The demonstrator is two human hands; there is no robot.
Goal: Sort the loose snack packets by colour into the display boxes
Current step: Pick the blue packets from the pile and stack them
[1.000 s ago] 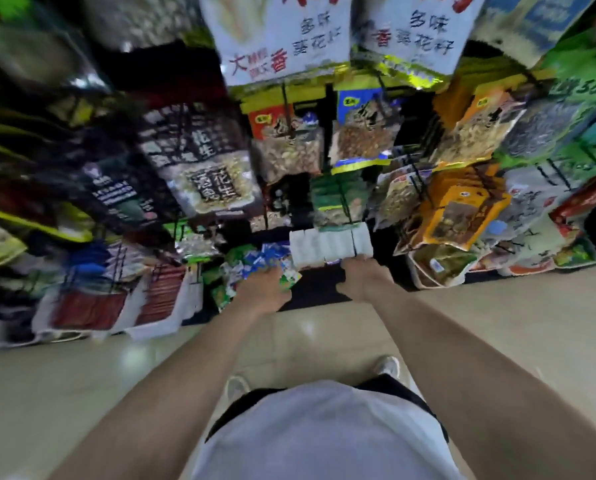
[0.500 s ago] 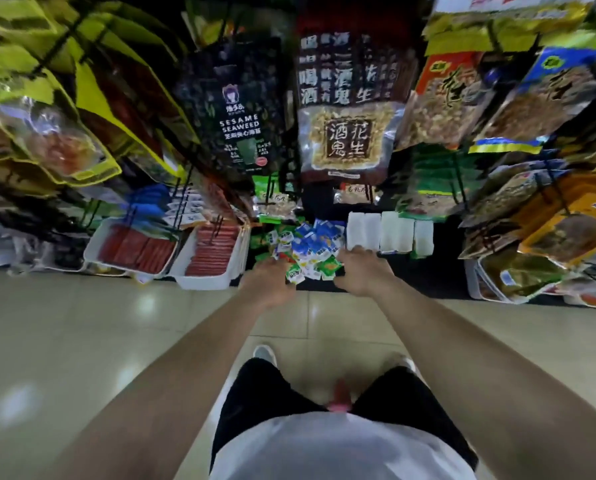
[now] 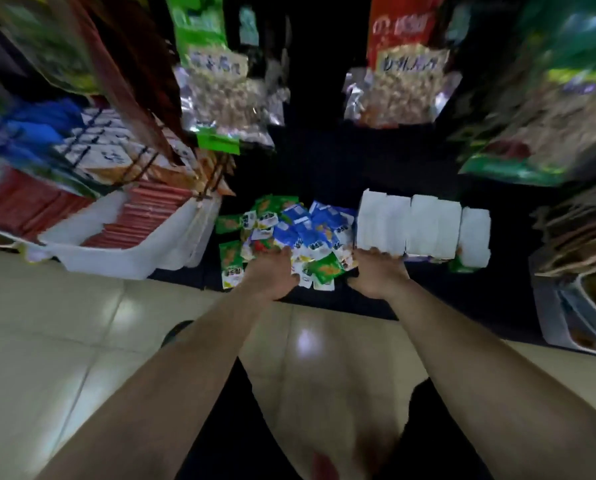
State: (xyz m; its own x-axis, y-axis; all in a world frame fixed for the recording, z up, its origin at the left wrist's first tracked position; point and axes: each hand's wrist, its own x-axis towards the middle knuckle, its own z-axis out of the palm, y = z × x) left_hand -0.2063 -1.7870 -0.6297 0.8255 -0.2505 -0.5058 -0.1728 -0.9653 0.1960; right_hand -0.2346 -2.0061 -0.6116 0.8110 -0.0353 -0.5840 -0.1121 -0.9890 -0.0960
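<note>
a person reaches both bare arms down to a heap of packets (image 3: 289, 233) lying on a dark mat (image 3: 324, 168) at the foot of a hung snack display, where the mat's near edge meets open tiled floor (image 3: 64, 341). the heap, green packets mostly to the left and blue to the right, sits hemmed between a white tray (image 3: 133, 258) of red packs on the left and a row of white boxes (image 3: 424, 226) just beside it on the right; the boxes' contents cannot be seen. the left hand (image 3: 272, 275) rests on the heap's near edge, its fingers (image 3: 284, 252) laid close together on the packets; whether they grip one cannot be told. the right hand (image 3: 376, 275) touches the near edge of the first box, its fingertips hidden. large nut bags (image 3: 227, 98) hang blurred above.
</note>
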